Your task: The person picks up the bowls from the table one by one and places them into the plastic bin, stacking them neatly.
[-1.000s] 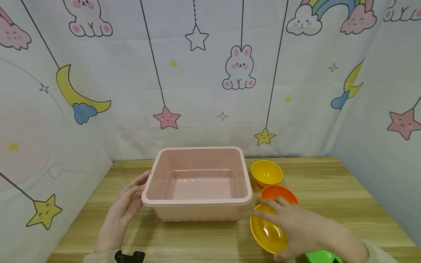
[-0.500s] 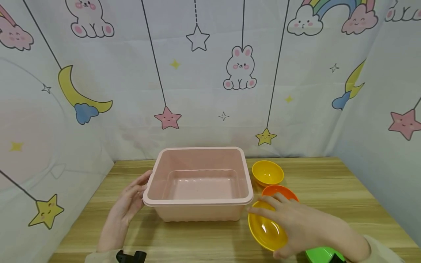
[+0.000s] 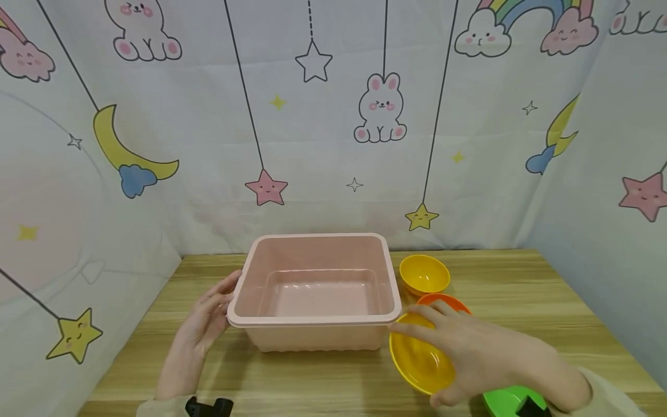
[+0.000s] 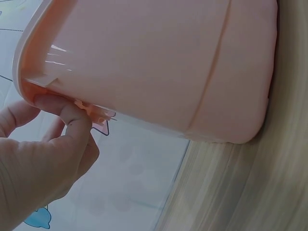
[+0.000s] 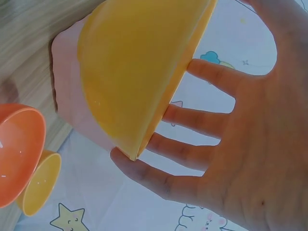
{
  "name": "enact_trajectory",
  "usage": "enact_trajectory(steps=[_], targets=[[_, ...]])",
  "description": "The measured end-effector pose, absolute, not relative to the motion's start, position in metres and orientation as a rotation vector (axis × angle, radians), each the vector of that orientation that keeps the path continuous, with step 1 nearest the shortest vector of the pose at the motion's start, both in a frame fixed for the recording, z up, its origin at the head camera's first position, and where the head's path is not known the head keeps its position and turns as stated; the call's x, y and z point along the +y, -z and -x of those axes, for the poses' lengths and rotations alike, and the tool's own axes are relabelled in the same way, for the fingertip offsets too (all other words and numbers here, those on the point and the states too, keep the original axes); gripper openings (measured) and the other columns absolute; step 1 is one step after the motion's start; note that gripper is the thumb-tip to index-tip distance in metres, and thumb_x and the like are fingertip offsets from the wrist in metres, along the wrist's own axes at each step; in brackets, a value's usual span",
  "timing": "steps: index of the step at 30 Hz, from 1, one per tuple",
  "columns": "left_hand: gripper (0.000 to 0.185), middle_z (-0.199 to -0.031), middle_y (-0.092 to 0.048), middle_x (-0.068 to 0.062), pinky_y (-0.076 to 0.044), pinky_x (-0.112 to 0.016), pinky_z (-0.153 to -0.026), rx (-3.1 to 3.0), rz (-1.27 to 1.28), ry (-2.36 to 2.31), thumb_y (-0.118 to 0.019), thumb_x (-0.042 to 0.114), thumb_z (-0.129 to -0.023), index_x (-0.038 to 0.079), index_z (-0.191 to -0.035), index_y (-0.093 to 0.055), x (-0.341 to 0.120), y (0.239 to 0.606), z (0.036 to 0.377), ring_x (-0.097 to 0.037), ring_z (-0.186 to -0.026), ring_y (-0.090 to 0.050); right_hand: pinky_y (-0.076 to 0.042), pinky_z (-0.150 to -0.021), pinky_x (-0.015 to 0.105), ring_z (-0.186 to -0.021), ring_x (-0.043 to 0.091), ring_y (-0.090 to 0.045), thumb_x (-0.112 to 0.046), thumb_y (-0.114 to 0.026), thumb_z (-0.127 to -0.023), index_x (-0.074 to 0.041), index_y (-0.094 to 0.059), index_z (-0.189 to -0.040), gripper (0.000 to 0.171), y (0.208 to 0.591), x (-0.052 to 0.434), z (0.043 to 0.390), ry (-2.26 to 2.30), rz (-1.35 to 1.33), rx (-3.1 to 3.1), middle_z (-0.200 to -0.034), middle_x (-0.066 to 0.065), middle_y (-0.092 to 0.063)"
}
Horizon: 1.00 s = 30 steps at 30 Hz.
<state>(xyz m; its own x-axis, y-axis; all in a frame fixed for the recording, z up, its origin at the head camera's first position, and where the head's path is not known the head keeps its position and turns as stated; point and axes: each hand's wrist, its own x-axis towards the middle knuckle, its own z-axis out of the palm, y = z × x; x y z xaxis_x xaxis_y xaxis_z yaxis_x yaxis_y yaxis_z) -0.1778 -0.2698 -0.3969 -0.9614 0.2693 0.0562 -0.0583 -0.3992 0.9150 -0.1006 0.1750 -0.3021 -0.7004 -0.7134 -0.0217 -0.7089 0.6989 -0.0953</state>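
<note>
Two bare hands in shot — no gloves, no rings, nothing on the fingers. The left hand (image 3: 205, 318) runs back along a bare forearm to a pale, cream-coloured sleeve cuff (image 3: 156, 406) at the bottom edge of the head view. Strapped there is a small black device (image 3: 208, 406), matt and blocky, only its top showing. Over to the right hand (image 3: 476, 350) — same pale cuff (image 3: 607, 394) peeking in at the corner. Against that wrist sits a bright green housing (image 3: 502, 401), rounded, with a black part (image 3: 531, 408) set into it. In the wrist views, short plain nails and bare fingers (image 5: 211, 77).
</note>
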Motion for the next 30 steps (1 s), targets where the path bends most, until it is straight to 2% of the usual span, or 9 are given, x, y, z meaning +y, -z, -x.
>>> enact_trajectory(steps=[6,15,24,30], targets=[[0.047,-0.122,-0.062,0.014,-0.050,-0.023,-0.080,1.585,-0.283,-2.473,-0.036,-0.001,-0.097,0.030,-0.120,-0.064,-0.268,0.396,0.177,-0.004,-0.102,-0.061,-0.050,-0.091,0.039,-0.127,0.013,-0.035,-0.049,-0.079,-0.065,-0.049,-0.024,-0.147,0.098,0.296,0.173,0.100,0.175,1.228,2.812,-0.146,-0.009,-0.037],[0.047,-0.120,-0.062,0.016,-0.050,-0.022,-0.080,1.606,-0.229,-2.472,-0.037,0.000,-0.097,0.031,-0.121,-0.064,-0.267,0.395,0.176,-0.004,-0.104,-0.061,-0.049,-0.093,0.043,-0.132,0.014,-0.034,-0.050,-0.079,-0.066,-0.049,-0.026,-0.146,0.096,0.285,0.167,0.098,0.203,1.238,2.801,-0.149,-0.013,-0.033],[0.047,-0.119,-0.062,0.016,-0.050,-0.022,-0.078,1.619,-0.208,-2.467,-0.038,0.001,-0.097,0.033,-0.117,-0.065,-0.267,0.395,0.176,-0.003,-0.103,-0.061,-0.046,-0.095,0.050,-0.131,0.018,-0.036,-0.048,-0.079,-0.067,-0.044,-0.028,-0.147,0.095,0.277,0.161,0.102,0.223,1.258,2.770,-0.149,-0.009,-0.033],[0.047,-0.118,-0.062,0.016,-0.050,-0.022,-0.079,1.602,-0.223,-2.472,-0.037,0.000,-0.097,0.032,-0.117,-0.065,-0.267,0.394,0.176,-0.003,-0.104,-0.061,-0.050,-0.091,0.046,-0.126,0.017,-0.039,-0.049,-0.078,-0.069,-0.043,-0.028,-0.147,0.093,0.270,0.156,0.107,0.200,1.337,2.769,-0.148,-0.009,-0.033]])
